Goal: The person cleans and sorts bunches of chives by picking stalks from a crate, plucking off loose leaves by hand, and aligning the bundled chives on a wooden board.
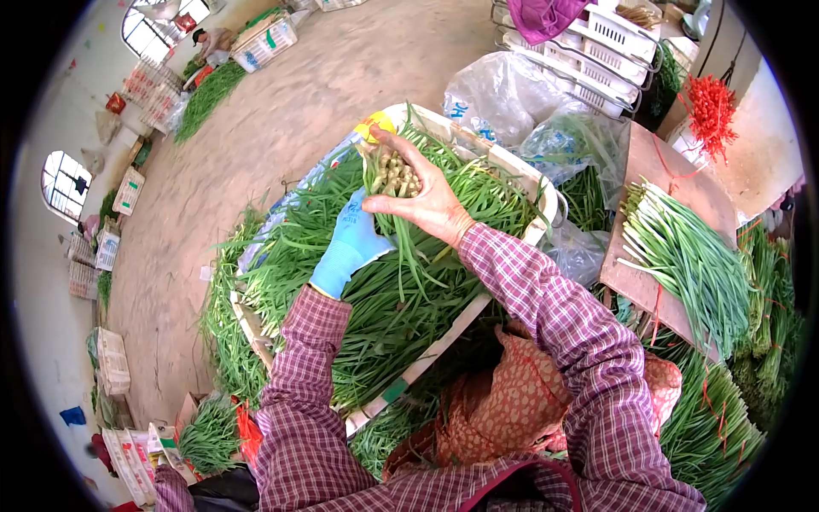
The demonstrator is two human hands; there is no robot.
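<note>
A bunch of garlic chives [397, 177] is held up over the crate, its pale cut ends facing me and its green leaves hanging down. Around the stem ends curve the fingers and thumb of my bare right hand [431, 200]. My left hand [348, 243], in a blue glove, is closed against the bunch's left and lower side; its fingertips are partly hidden behind the stems. Beneath both hands, loose chives [367, 320] fill a large white crate [426, 363]. Something yellow [375, 126] shows by the crate's far rim, beside my right fingertips.
To the right, a sorted pile of chives [682, 256] lies on a board [623, 269], near red ties [710, 111]. Tied bundles [704, 422] stand below it. Plastic bags [503, 94] and stacked white baskets [589, 68] are beyond the crate. Another person [212, 44] crouches far left.
</note>
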